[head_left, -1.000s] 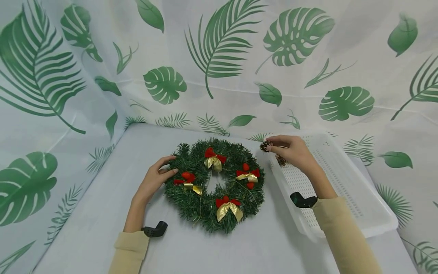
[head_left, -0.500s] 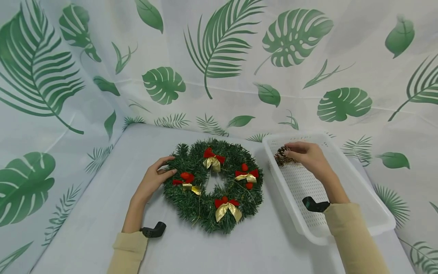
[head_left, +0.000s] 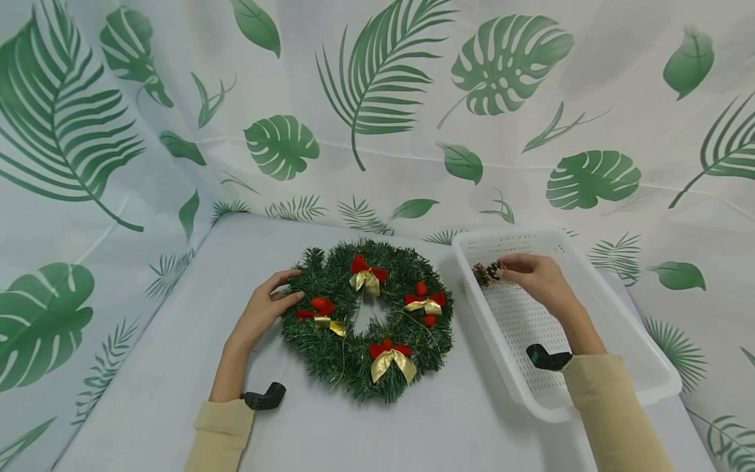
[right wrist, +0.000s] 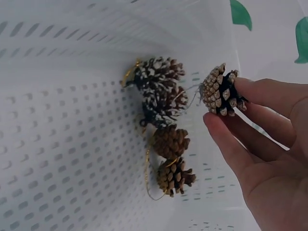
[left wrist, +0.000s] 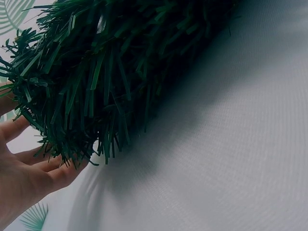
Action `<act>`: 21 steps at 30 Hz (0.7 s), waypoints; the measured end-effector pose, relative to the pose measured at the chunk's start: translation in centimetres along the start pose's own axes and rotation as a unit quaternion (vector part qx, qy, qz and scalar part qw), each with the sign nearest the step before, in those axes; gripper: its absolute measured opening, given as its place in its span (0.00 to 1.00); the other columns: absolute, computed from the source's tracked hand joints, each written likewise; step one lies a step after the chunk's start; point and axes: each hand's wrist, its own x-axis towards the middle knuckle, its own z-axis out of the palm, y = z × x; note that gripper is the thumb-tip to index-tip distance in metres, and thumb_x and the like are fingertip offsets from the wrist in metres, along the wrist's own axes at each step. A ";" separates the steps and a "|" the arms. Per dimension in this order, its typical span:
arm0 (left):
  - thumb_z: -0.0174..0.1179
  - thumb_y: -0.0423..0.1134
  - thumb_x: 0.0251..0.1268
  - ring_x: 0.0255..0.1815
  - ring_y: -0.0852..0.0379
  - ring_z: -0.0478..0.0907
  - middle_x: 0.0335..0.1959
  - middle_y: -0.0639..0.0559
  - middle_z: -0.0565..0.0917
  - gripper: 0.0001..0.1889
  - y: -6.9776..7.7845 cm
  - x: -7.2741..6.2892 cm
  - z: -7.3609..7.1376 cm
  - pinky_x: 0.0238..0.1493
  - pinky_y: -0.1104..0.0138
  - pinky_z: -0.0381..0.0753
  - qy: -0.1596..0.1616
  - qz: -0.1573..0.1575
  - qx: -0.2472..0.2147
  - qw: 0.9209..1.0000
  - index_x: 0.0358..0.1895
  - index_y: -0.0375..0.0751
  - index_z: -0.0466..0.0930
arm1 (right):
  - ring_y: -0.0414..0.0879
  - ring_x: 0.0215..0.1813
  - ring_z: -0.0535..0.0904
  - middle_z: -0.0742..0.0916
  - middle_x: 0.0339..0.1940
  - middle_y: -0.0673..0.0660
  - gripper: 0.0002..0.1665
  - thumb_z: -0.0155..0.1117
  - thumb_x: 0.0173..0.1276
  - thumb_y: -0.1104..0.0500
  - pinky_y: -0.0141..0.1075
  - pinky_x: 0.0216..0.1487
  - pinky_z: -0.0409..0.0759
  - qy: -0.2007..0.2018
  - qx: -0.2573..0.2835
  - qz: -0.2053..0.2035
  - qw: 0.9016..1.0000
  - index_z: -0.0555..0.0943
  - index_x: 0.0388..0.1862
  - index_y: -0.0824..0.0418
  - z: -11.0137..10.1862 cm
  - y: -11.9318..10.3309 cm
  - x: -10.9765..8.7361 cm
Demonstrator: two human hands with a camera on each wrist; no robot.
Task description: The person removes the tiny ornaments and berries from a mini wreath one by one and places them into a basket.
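Note:
A green tinsel wreath (head_left: 330, 262) with red and gold bows lies flat on the table. My left hand (head_left: 263, 308) holds its left edge, fingers partly hidden in the greenery; in the left wrist view the fingers (left wrist: 53, 175) reach beneath the fringe. Over the far left end of a white plastic basket (head_left: 590, 288), my right hand (head_left: 539, 282) pinches a pine cone (right wrist: 220, 91) with pale scale tips between thumb and fingers. Beside it in the basket sit several pine cones, among them a frosted one (right wrist: 159, 74) and a brown one (right wrist: 171, 142), with gold cords.
The basket has perforated walls and floor and stands right of the wreath. A white cloth covers the table (head_left: 448, 426). Leaf-printed fabric (head_left: 401, 170) hangs close behind the table and along its left side.
My right hand has moved right and down from the basket's left rim to inside its far end, with the pine cone pinched in it. The left hand has stayed on the wreath.

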 end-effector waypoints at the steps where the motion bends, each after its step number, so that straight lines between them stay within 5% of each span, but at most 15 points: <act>1: 0.64 0.47 0.75 0.74 0.33 0.69 0.83 0.40 0.56 0.31 0.0 0.0 0.0 0.70 0.38 0.69 0.000 0.000 0.000 1.000 0.77 0.54 0.66 | 0.67 0.65 0.79 0.82 0.64 0.72 0.31 0.63 0.78 0.49 0.61 0.63 0.77 -0.002 -0.006 -0.002 1.000 0.77 0.69 0.68 0.1 0.1 0.0; 21: 0.64 0.48 0.75 0.75 0.33 0.67 0.82 0.40 0.57 0.31 0.0 -0.1 0.0 0.70 0.38 0.69 -0.001 0.000 -0.004 1.000 0.77 0.55 0.66 | 0.68 0.54 0.84 0.87 0.53 0.73 0.22 0.67 0.72 0.58 0.57 0.51 0.84 -0.038 -0.119 -0.037 0.991 0.83 0.59 0.72 1.9 2.2 1.3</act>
